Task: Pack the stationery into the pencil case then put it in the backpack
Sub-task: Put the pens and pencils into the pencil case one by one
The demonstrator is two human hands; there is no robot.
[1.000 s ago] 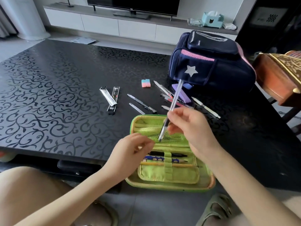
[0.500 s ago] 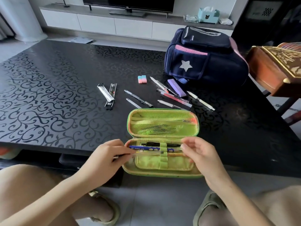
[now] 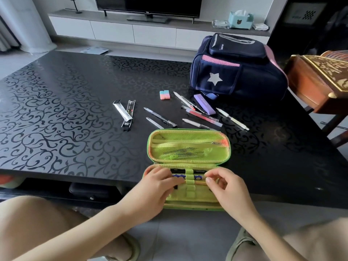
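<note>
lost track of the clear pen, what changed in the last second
The right hand brought the clear pen it held upright above the pencil case down to the elastic loops. Now both it and the left hand rest on the case's lower half, and the pen cannot be made out under them. The loose pens, erasers and backpack stayed put.

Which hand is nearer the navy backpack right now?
Right. The right hand is at the right end of the open green pencil case, on the side toward the navy backpack; the left hand is at the case's left end, farther off.
</note>
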